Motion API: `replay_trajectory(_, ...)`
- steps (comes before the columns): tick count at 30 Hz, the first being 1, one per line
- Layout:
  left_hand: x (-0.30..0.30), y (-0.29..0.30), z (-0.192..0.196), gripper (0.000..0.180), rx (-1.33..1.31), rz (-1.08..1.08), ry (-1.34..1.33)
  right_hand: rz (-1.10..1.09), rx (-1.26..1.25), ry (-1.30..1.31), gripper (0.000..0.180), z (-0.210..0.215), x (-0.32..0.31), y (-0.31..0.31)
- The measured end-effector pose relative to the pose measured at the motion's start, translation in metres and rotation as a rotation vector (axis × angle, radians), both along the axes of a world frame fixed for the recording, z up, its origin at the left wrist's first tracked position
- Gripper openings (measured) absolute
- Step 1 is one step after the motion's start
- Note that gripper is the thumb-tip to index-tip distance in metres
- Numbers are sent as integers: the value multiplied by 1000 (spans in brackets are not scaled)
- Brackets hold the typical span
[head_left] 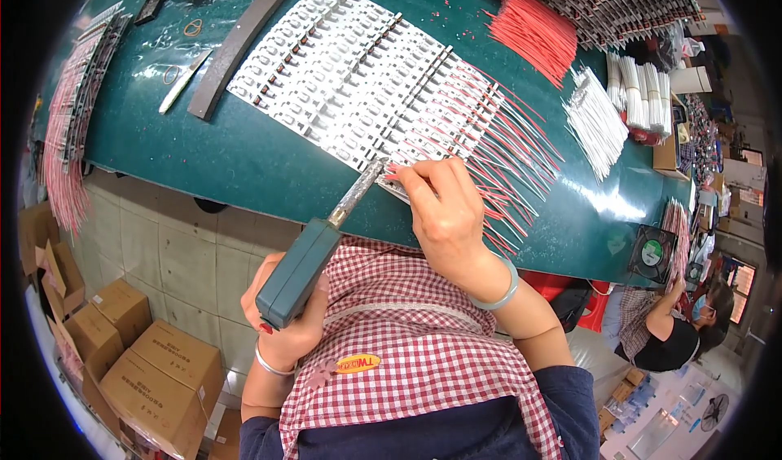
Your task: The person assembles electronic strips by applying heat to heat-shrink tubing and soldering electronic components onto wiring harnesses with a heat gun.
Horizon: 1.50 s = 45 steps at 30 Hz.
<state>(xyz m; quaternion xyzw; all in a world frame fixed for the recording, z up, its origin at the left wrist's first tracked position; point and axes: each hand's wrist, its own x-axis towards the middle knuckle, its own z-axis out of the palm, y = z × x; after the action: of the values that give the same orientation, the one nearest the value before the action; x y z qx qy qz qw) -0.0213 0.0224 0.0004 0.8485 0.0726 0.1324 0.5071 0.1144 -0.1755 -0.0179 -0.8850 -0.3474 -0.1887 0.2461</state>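
Left hand [287,309] wrapped around the dark green handle of a soldering tool [300,271]; its metal barrel slants up to the near edge of a white board panel [330,73]. Right hand [446,215] narrowed to a pinch at that same edge, fingertips on a short red wire end [393,169] just beside the tool tip; contact between tip and wire cannot be told. Panel lies flat on the green bench [187,158], in rows of small units; red and white wires [509,146] fan out from its right part. Dark curved bar [238,51] near the panel's left edge; pale pointed tool [184,83] left of the bar. Beyond the fanned wires: a red wire bundle [533,35] and a white wire bundle [595,126], both on the bench. Co-worker [672,321] at far right.
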Motion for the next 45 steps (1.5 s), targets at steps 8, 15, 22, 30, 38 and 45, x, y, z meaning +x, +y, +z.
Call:
replay_trajectory(8,3,-1,2,20,-11,-3,-1,16,-4,-4,26,3,2,1)
replay_trajectory(15,2,1,1,20,42,-22,-18,34,-41,-3,24,6,5,1)
replay_trajectory(22,-7,-1,-3,21,-78,64,-16,22,-62,12,25,7,4,1)
replay_trajectory(30,-12,2,-1,24,-33,59,-13,0,38,-11,26,3,1,2)
replay_trajectory(38,-17,2,-6,23,-47,50,-13,2,59,29,24,-3,-11,4)
replay_trajectory(45,-12,0,-1,21,-30,28,-4,13,40,14,23,3,-8,5)
